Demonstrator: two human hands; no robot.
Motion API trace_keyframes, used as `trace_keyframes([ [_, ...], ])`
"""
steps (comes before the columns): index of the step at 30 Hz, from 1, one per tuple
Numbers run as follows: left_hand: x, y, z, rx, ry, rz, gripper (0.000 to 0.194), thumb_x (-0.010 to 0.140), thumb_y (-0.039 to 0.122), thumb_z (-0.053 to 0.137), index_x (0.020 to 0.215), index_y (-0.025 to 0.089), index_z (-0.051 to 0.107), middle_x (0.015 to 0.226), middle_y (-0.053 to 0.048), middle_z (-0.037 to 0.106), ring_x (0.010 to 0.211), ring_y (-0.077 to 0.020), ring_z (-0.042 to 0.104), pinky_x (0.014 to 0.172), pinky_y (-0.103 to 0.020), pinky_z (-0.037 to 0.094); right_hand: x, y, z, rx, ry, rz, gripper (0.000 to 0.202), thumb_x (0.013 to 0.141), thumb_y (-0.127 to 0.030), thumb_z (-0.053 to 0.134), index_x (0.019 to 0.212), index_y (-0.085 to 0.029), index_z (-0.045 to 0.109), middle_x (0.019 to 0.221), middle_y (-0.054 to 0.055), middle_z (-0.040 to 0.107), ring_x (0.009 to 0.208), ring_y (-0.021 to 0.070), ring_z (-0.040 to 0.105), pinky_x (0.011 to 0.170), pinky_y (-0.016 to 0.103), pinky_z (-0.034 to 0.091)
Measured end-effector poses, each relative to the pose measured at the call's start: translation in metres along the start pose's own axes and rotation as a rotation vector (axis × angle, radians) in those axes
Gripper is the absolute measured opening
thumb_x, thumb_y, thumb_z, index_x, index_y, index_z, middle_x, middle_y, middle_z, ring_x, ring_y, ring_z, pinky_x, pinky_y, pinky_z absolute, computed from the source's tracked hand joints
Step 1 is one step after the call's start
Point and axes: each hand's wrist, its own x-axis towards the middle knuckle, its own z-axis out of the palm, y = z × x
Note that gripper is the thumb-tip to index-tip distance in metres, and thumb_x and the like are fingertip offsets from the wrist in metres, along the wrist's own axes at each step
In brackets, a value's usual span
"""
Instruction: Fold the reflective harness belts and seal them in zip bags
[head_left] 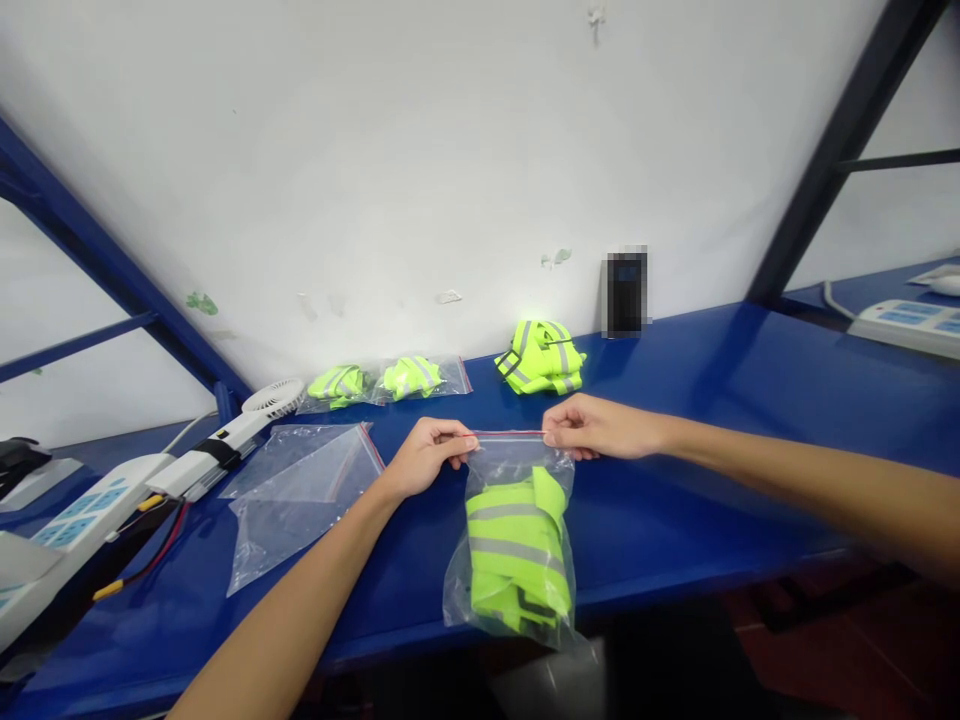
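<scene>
A clear zip-lock bag [456, 580] with a red seal strip lies at the front edge of the blue table, its bottom reaching past the edge. Inside it is a folded neon-yellow reflective vest [517, 570] with grey bands. My left hand [431, 455] pinches the left end of the bag's seal between thumb and fingers. At the right end, my right hand [589, 428] pinches the same strip. The seal is stretched straight between them; I cannot tell whether it is fully closed. Beyond my right hand sits a bundled yellow reflective vest [541, 358] outside any bag.
Flat clear bags [300, 500] lie left of my left arm. Two bagged yellow bundles [411, 377] rest against the wall. A white fan [274, 397], a power strip [90, 510] and red-black wires [161, 550] are at the left. A dark, pixelated object [625, 292] leans on the wall.
</scene>
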Motion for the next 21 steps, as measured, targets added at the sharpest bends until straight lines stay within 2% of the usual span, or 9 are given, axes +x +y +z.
trace_keyframes([
  [6,-0.001,-0.001,0.0,0.016,-0.006,-0.004,0.025,0.074,0.038,0.074,0.072,0.013,0.072,0.058,-0.001,0.062,0.053,-0.0102,0.054,0.054,-0.023,0.041,-0.014,-0.003,-0.005,-0.084,-0.008,-0.008,0.038,0.088,-0.052,0.058,0.074,-0.017,0.054,0.062,-0.001,0.054,0.056,0.0109,0.048,0.054,0.024,0.037],
  [11,-0.001,-0.003,-0.001,0.032,-0.012,-0.01,0.028,0.075,0.041,0.074,0.074,0.013,0.072,0.055,-0.001,0.061,0.053,-0.0113,0.054,0.053,-0.023,0.041,-0.012,-0.003,-0.013,-0.204,0.007,-0.035,0.044,0.085,-0.056,0.06,0.067,-0.019,0.046,0.057,-0.007,0.037,0.051,0.0079,0.03,0.049,0.024,0.023],
  [13,0.0,-0.004,-0.001,0.027,-0.013,-0.005,0.029,0.075,0.042,0.075,0.074,0.013,0.071,0.057,0.0,0.061,0.053,-0.0108,0.055,0.053,-0.023,0.041,-0.011,-0.005,-0.016,-0.207,-0.004,-0.035,0.046,0.085,-0.056,0.062,0.066,-0.018,0.045,0.056,-0.007,0.036,0.051,0.007,0.029,0.049,0.024,0.023],
  [15,0.001,-0.004,-0.002,0.011,-0.011,0.013,0.031,0.076,0.043,0.074,0.074,0.013,0.07,0.06,0.0,0.062,0.053,-0.01,0.055,0.055,-0.023,0.042,-0.011,-0.011,-0.018,-0.107,-0.058,-0.017,0.045,0.088,-0.057,0.058,0.07,-0.017,0.048,0.057,-0.005,0.047,0.05,0.0075,0.04,0.048,0.023,0.031],
  [18,0.002,-0.004,-0.002,-0.067,0.028,0.034,0.039,0.085,0.051,0.062,0.082,0.013,0.069,0.066,-0.002,0.064,0.056,-0.0113,0.056,0.056,-0.024,0.044,-0.009,-0.032,-0.014,0.237,-0.117,-0.002,0.042,0.09,-0.057,0.055,0.087,-0.016,0.055,0.081,0.007,0.068,0.065,0.0143,0.064,0.057,0.027,0.051],
  [19,0.003,-0.003,-0.002,-0.078,0.059,0.049,0.041,0.087,0.053,0.057,0.085,0.014,0.069,0.07,-0.003,0.066,0.059,-0.0128,0.058,0.058,-0.026,0.046,-0.006,-0.042,-0.012,0.344,-0.11,-0.022,0.04,0.09,-0.055,0.058,0.09,-0.015,0.056,0.088,0.009,0.07,0.071,0.0164,0.068,0.063,0.03,0.055],
  [21,0.003,-0.003,0.0,-0.04,0.115,0.086,0.04,0.087,0.052,0.055,0.091,0.015,0.07,0.077,-0.005,0.068,0.068,-0.0157,0.061,0.063,-0.028,0.049,0.006,-0.066,-0.006,0.468,-0.025,-0.108,0.032,0.09,-0.046,0.062,0.083,-0.015,0.056,0.082,0.008,0.07,0.072,0.0174,0.069,0.067,0.031,0.059],
])
